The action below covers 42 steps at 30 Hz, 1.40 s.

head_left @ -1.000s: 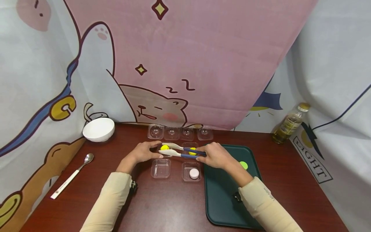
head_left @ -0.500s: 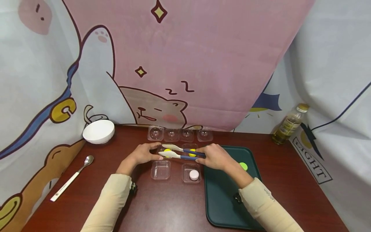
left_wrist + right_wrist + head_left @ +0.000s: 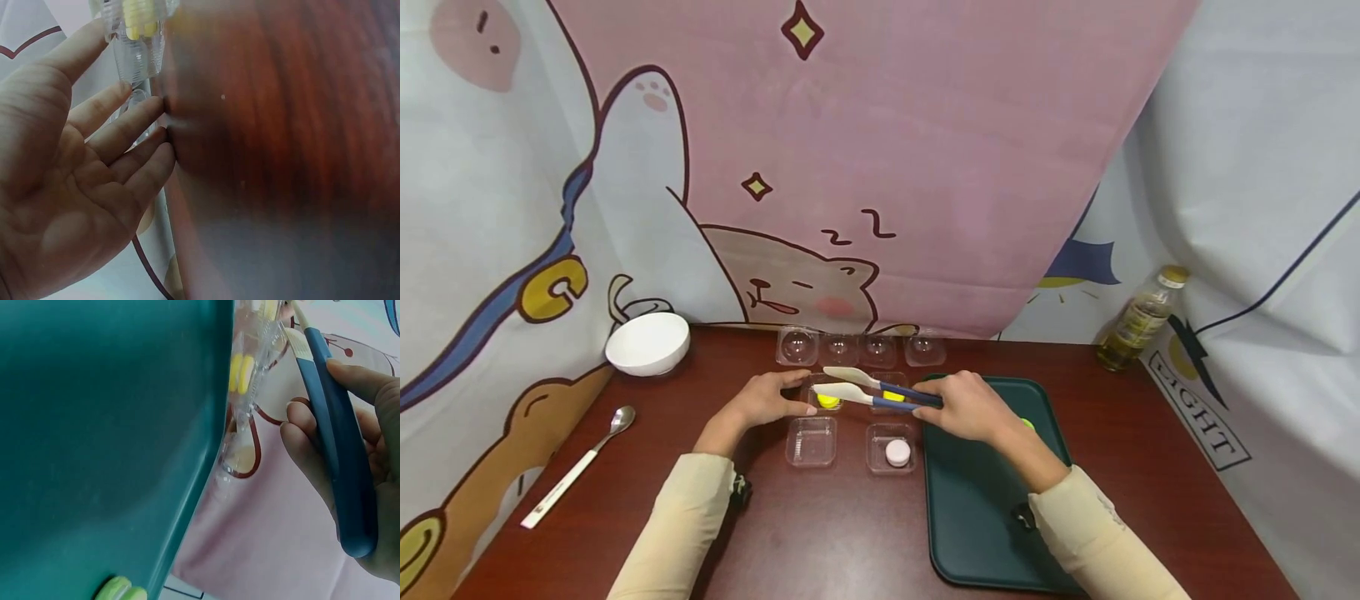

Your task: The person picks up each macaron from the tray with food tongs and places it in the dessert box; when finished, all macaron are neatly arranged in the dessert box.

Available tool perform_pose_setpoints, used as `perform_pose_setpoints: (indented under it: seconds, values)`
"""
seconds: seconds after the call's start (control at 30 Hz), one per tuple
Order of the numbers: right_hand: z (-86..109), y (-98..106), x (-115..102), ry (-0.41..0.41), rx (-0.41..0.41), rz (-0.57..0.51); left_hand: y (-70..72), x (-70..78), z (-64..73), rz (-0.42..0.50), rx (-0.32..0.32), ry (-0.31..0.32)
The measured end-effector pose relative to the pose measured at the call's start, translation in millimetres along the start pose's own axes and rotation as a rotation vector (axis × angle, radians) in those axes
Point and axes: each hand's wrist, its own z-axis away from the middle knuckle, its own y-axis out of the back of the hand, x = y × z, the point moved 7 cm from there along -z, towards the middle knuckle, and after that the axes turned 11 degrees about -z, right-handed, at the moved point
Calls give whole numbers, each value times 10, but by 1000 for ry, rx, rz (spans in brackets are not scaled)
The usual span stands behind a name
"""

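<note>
In the head view my right hand (image 3: 968,406) holds blue-handled tongs (image 3: 901,393), their pale tips parted above the back-left clear plastic box (image 3: 811,390). A yellow macaron (image 3: 828,402) lies in that box, just below the tips. My left hand (image 3: 758,400) spans the box's left end with thumb and forefinger, and its other fingers stay loose in the left wrist view. Another yellow macaron (image 3: 893,397) sits in the back-right box, partly hidden by the tongs. The front-right box (image 3: 874,460) contains a pale pink macaron (image 3: 898,452). Nothing lies in the front-left box (image 3: 812,442).
Clear domed lids (image 3: 838,347) line the back. A dark green tray (image 3: 977,533) is under my right forearm, with a green macaron (image 3: 119,590) on it. A white bowl (image 3: 647,343) and a spoon (image 3: 578,468) lie left; an oil bottle (image 3: 1141,321) stands back right.
The tongs have risen and shifted slightly right. The yellow macaron, earlier seen between their tips, now appears below them in the back-left box. My left hand stays at that box.
</note>
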Motion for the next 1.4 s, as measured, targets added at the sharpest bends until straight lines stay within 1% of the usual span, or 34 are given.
perform_pose_setpoints:
  seconds: [0.2, 0.27, 0.37, 0.43, 0.53, 0.63, 0.8, 0.97, 1.1, 1.2, 1.4]
  values:
    - [161, 187, 87, -18, 51, -8, 1, 20, 6, 8, -13, 0]
    - [209, 261, 111, -23, 70, -23, 11, 10, 13, 17, -14, 11]
    - [276, 373, 156, -30, 104, -38, 31, -14, 29, 8, -4, 21]
    - [337, 447, 198, -41, 128, -39, 35, -20, 39, 6, -9, 26]
    - [467, 549, 270, -57, 159, -25, 27, -4, 46, -4, -23, 20]
    - [621, 642, 337, -77, 184, -14, 22, 15, 44, 5, -38, 26]
    - [854, 765, 454, -132, 219, 14, 28, 25, 29, 1, -37, 22]
    - [1068, 824, 591, -182, 244, 36, 31, 44, 19, -15, -31, 1]
    - [1214, 824, 693, -210, 258, 47, 27, 49, 21, 8, -38, 11]
    - [1316, 819, 767, -237, 269, 58, 20, 61, 30, 17, -42, 7]
    - [1541, 841, 909, -310, 294, 50, -11, 55, 112, 100, -45, 27]
